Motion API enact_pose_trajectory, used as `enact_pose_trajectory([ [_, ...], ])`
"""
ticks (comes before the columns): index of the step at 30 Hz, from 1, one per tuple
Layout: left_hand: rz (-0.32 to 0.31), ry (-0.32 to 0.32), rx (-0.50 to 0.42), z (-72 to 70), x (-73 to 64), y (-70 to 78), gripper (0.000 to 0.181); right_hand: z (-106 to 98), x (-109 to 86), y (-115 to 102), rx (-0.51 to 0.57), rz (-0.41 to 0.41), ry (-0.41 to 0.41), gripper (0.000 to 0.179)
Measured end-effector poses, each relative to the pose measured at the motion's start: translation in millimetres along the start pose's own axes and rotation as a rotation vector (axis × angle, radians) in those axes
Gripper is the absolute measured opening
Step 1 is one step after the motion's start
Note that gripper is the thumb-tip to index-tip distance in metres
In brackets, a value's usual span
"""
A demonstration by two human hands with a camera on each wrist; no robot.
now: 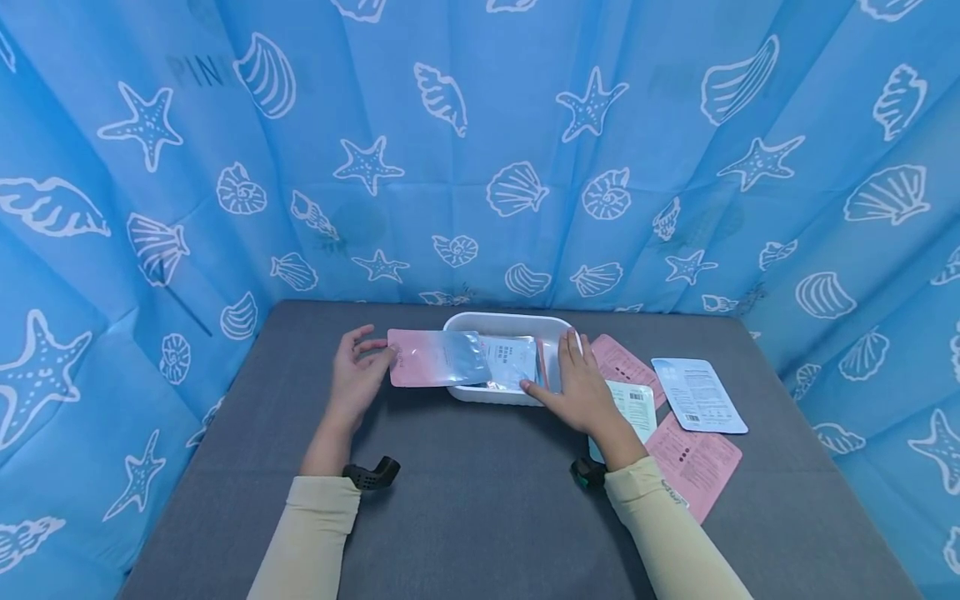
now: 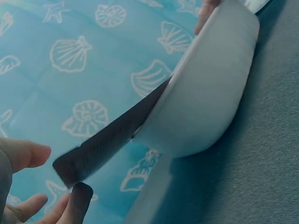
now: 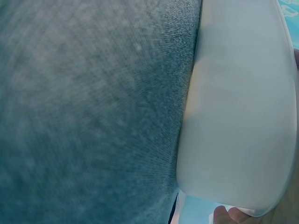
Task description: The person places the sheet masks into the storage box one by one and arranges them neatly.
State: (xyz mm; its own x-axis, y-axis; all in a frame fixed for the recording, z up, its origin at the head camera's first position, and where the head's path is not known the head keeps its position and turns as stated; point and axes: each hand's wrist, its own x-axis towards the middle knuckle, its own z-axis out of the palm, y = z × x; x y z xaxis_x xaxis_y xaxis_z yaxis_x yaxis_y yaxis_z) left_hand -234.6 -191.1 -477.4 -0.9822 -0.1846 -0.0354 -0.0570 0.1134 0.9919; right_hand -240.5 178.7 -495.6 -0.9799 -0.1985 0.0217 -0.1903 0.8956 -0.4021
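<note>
A flat pink-and-blue sachet (image 1: 438,358) leans across the left rim of a white box (image 1: 495,398), its left end sticking out. My left hand (image 1: 358,371) is at that outer end, fingers spread; in the left wrist view, one fingertip (image 2: 81,196) meets the sachet's corner (image 2: 110,137) while another finger stays apart from it. More sachets, one silvery white (image 1: 510,358), lie inside the box. My right hand (image 1: 573,387) holds the box's right end, its thumb over the front rim; in the right wrist view fingertips (image 3: 226,214) show beyond the end wall (image 3: 238,116).
To the right on the grey table (image 1: 480,508) lie two pink sachets, one farther back (image 1: 626,367) and one nearer (image 1: 697,462). Beside them are a pale green sachet (image 1: 636,408), partly under my right forearm, and a light blue one (image 1: 699,393). A blue curtain (image 1: 480,225) hangs behind.
</note>
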Motion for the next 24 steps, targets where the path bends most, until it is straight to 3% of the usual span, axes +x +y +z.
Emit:
enact_pose_trajectory([
  [11,-0.009,-0.079,0.032,8.4,-2.8,-2.6,0.054,0.2,0.1,1.0,-0.001,-0.004,-0.002,0.123],
  [24,0.069,-0.181,0.095,18.1,-8.5,-2.6,0.051,0.5,0.9,0.9,-0.015,0.002,0.003,0.122],
])
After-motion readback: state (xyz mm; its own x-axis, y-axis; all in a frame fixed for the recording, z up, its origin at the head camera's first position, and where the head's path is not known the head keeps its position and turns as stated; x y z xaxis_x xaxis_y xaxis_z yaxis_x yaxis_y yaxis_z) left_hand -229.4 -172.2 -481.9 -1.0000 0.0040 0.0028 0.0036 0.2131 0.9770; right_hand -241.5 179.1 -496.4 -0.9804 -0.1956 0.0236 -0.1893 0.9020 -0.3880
